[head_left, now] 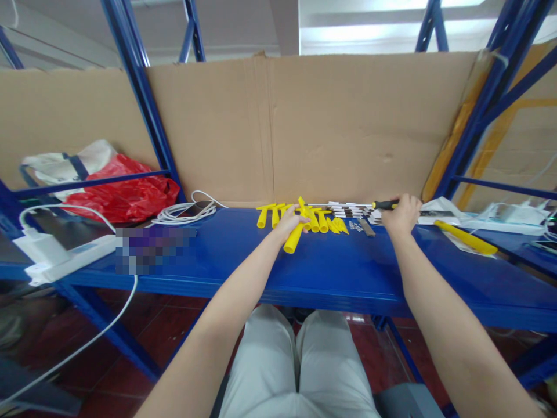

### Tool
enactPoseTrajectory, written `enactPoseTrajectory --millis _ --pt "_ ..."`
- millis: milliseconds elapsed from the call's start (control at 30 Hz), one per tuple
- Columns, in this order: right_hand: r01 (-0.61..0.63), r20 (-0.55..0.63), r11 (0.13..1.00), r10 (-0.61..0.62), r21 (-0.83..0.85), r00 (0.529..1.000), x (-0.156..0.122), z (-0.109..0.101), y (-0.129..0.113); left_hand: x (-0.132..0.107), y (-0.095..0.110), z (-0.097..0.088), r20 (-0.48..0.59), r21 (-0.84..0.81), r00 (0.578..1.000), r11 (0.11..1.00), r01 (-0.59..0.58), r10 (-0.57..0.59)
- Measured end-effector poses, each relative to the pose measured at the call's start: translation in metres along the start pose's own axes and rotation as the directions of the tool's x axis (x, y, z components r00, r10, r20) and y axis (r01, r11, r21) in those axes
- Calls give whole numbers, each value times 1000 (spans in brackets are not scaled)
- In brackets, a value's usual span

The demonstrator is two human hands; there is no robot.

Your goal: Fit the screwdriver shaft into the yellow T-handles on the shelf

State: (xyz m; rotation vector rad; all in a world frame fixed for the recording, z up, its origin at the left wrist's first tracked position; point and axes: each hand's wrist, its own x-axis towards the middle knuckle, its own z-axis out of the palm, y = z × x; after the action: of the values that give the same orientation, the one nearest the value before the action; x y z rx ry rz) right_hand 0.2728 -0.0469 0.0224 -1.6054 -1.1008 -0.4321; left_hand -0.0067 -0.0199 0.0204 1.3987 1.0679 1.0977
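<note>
Head view: the left hand (293,222) has its fingers wrapped around a yellow T-shaped tube (293,240), positioned over the blue shelf (209,249), its wide end toward the wearer. The right hand (404,212) is closed on the black handle of a screwdriver (383,205). Similar yellow tubes (261,218) stand in a row beside the left hand; a flat grey strip (366,227) lies between the hands.
</note>
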Motion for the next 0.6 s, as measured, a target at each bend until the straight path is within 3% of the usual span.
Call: enactPoseTrajectory --millis 167,333,600 --pt "73 -7 997 -73 16 997 2 -5 -2 9 -8 -1 -53 47 997 997 -55 58" --pt "198 -114 978 -189 71 975 5 -6 -2 15 -11 -6 -96 63 991 994 -85 91" --pt "219 -215 960 -181 172 960 8 -2 0 13 -11 -6 -64 117 993 989 -90 98"
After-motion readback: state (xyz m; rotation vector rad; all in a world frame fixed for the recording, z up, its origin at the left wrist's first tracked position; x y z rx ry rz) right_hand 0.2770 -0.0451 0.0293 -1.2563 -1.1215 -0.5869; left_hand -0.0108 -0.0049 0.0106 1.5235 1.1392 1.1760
